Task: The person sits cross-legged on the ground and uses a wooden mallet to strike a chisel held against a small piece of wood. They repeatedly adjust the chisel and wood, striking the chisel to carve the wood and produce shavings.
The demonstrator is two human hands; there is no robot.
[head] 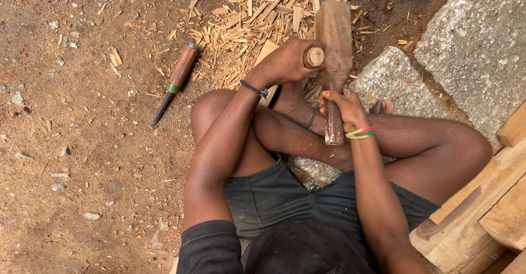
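Spare chisel (174, 83) left of wood chips (246, 19)

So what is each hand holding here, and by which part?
Left hand grips a chisel's round wooden handle; right hand holds the wooden mallet by its shaft.

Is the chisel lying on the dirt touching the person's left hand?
Apart. The head view shows the chisel lying alone on the ground, with bare dirt and chips between it and the left hand.

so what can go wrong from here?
1. The mallet in the right hand hangs just above the left hand gripping the chisel handle; a miss could hit knuckles.
2. Bare crossed legs sit right under the tool; a slip may cut.
3. The spare chisel lies loose on the dirt.
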